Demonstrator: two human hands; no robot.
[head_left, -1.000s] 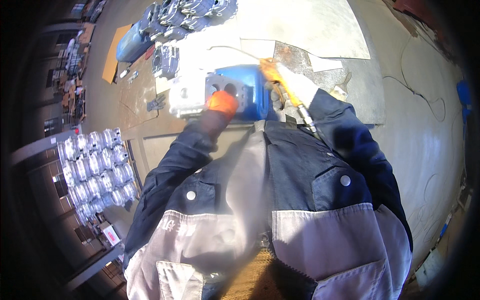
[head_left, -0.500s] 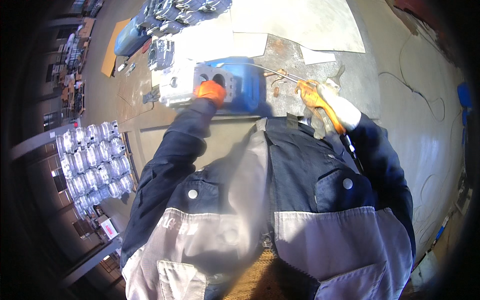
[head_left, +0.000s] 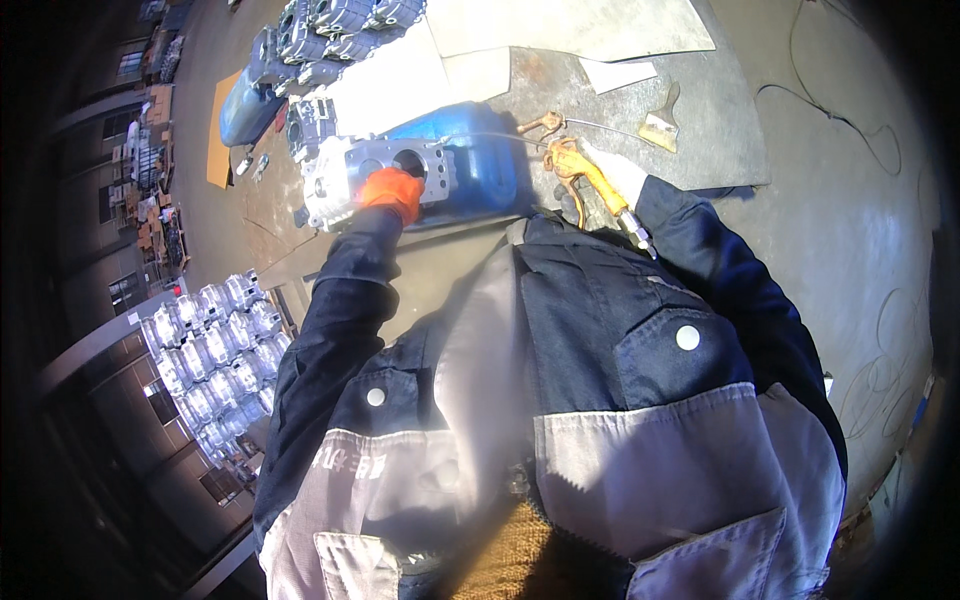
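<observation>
A pale metal housing casting [head_left: 345, 165] with round bores lies against a blue plastic jerrycan [head_left: 485, 165] on the worktable. My left hand [head_left: 393, 194], in an orange glove, grips the housing at its near side, with fingertips hidden by a bore. To the right, my right hand [head_left: 618, 172], in a white glove, is closed around an orange air blow gun [head_left: 598, 188]. The gun's long thin bent nozzle reaches left over the jerrycan towards the housing. Where its tip ends is hard to make out in the glare.
More metal castings [head_left: 335, 40] are piled at the far left beside another blue jerrycan [head_left: 248, 108]. A flat brush [head_left: 660, 122] and pale sheets [head_left: 620, 76] lie on the table. Stacked castings [head_left: 215, 350] stand at lower left; a hose [head_left: 850, 122] runs across the floor at right.
My right hand has moved left with the blow gun, bringing it nearer the jerrycan and housing. My left hand stays on the housing. The whole view has shifted and turned slightly.
</observation>
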